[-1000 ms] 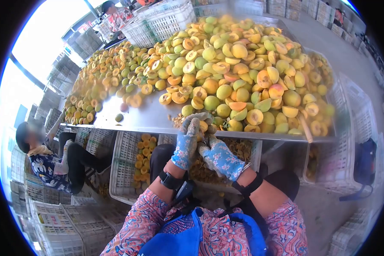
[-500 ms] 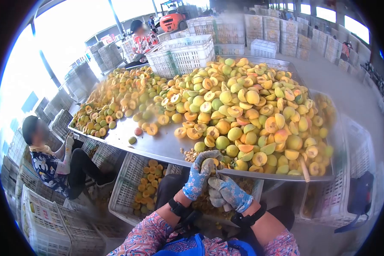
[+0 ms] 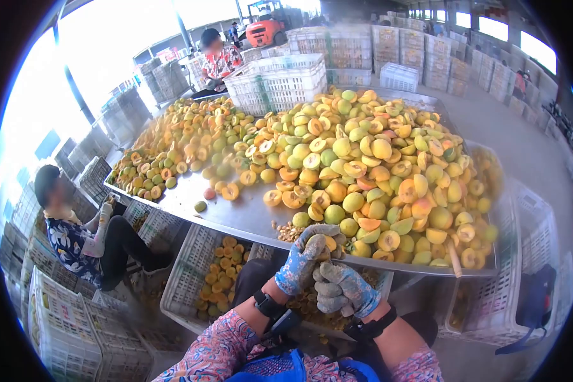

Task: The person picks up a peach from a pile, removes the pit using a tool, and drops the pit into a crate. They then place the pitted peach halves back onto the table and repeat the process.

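Observation:
My left hand [image 3: 304, 254], in a grey-palmed blue flowered glove, is closed round a yellow peach half [image 3: 330, 243] just in front of the table's near edge. Close beside it, my right hand [image 3: 344, 290] wears a matching glove, its fingers curled into a fist. Whatever that fist may hold is hidden by the fingers. Beyond my hands, a big heap of cut yellow-green peaches [image 3: 375, 165] lies on the metal table [image 3: 235, 219]. Some loose pits [image 3: 286, 230] lie at the near edge, left of the heap.
A wooden handle [image 3: 454, 258] sticks out over the table edge. Below stands a white crate [image 3: 178, 280] of peach halves. Another white crate [image 3: 277, 79] sits on the table's far side. One person [image 3: 76, 229] sits at left, another [image 3: 219, 60] behind the table. A forklift [image 3: 265, 32] stands farther back.
My right hand has turned slightly, and the thin tip seen between the hands is now hidden. The peach half in my left hand shows more. The view has shifted slightly.

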Tool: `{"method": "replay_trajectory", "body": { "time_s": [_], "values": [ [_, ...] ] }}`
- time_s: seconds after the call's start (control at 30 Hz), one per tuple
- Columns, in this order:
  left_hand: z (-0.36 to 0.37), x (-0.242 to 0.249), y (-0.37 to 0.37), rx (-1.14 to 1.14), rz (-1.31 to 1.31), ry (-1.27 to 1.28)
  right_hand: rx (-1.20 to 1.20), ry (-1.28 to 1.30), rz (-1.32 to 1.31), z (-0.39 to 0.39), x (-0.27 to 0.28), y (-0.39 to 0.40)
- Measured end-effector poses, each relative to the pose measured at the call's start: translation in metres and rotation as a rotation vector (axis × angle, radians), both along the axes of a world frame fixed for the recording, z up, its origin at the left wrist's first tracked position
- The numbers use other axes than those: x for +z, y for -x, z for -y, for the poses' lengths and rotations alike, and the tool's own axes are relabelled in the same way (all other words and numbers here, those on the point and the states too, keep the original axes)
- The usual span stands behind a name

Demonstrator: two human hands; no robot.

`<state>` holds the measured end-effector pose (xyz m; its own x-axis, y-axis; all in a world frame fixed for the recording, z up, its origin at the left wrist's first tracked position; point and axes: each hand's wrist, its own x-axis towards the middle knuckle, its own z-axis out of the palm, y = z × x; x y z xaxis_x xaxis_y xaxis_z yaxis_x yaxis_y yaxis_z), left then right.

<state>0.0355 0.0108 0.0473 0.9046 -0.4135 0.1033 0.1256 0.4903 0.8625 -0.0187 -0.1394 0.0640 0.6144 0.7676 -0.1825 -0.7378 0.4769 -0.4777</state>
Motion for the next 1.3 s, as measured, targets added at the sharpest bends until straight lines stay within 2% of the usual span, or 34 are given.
{"method": "replay_trajectory", "body": {
  "time_s": [0.13,0.27,0.33,0.37,0.43,0.47,0.5,0.57,0.6,0.67,0.73,0.77,0.83,0.9,0.93,0.97,1.03,1.07,1.1,1.13,1.17,1.2,1.23,1.27,1.3],
  "values": [
    [0.000,-0.001,-0.001,-0.139,0.006,0.104,0.053,-0.082,-0.010,0.001,-0.005,0.000],
    [-0.005,-0.008,-0.005,-0.189,-0.001,0.111,0.055,-0.054,-0.031,0.004,-0.010,0.000],
    [-0.013,-0.005,-0.014,-0.228,0.061,-0.115,0.051,-0.045,0.010,0.013,-0.013,-0.002],
    [-0.017,-0.003,-0.015,-0.224,0.052,-0.112,0.055,-0.043,0.001,0.017,-0.012,-0.002],
    [-0.030,0.003,-0.015,0.052,0.160,-0.336,-0.003,0.206,0.103,0.020,-0.011,-0.002],
    [-0.041,0.014,-0.013,0.132,0.198,-0.447,0.005,0.501,0.226,0.018,-0.012,-0.004],
    [-0.058,0.022,-0.012,0.208,0.240,-0.558,0.015,0.501,0.204,0.017,-0.012,-0.004],
    [-0.108,0.022,-0.013,0.239,0.068,-0.516,0.183,1.240,0.628,0.016,-0.012,-0.004],
    [-0.139,0.027,-0.012,0.197,-0.025,-0.620,0.190,1.236,0.620,0.017,-0.019,-0.002],
    [-0.188,0.032,-0.008,0.160,-0.123,-0.722,0.187,1.364,0.997,0.020,-0.037,0.001],
    [-0.216,0.027,-0.007,0.190,0.352,-1.479,0.287,1.399,0.994,0.017,-0.033,-0.002],
    [-0.221,0.019,-0.016,0.190,0.345,-1.483,0.386,1.436,0.990,0.015,-0.029,-0.003],
    [-0.230,-0.008,-0.054,0.389,0.352,-1.305,0.349,1.415,0.996,0.009,-0.029,-0.006],
    [-0.221,-0.033,-0.111,0.420,0.513,-1.355,0.205,1.286,1.095,0.005,-0.037,-0.011],
    [-0.201,-0.027,-0.129,0.412,0.461,-1.334,0.242,1.226,0.942,0.002,-0.030,-0.014],
    [-0.180,-0.023,-0.145,0.402,0.410,-1.314,0.240,1.231,0.938,-0.001,-0.025,-0.014],
    [-0.163,-0.051,-0.194,0.525,0.625,-1.401,0.220,1.186,0.799,-0.003,-0.015,-0.021],
    [-0.151,-0.048,-0.203,0.482,0.538,-1.491,0.248,1.218,0.801,-0.003,-0.012,-0.024],
    [-0.150,-0.066,-0.223,0.417,0.524,-1.630,0.237,1.202,0.811,-0.002,-0.021,-0.027],
    [-0.137,-0.057,-0.224,0.255,0.320,-1.637,0.180,1.204,0.864,-0.001,-0.026,-0.026],
    [-0.134,-0.059,-0.223,0.293,0.459,-1.659,0.130,1.202,0.911,-0.002,-0.025,-0.029],
    [-0.137,-0.058,-0.226,0.170,0.423,-1.651,0.116,1.208,0.924,-0.001,-0.020,-0.032],
    [-0.143,-0.063,-0.223,0.123,0.329,-1.514,0.123,1.183,0.809,-0.003,-0.010,-0.031],
    [-0.142,-0.060,-0.213,0.107,0.312,-1.510,0.135,1.154,0.695,-0.003,-0.005,-0.030],
    [-0.144,-0.055,-0.205,0.092,0.294,-1.506,0.132,1.154,0.703,-0.004,-0.005,-0.031]
  ]
}}
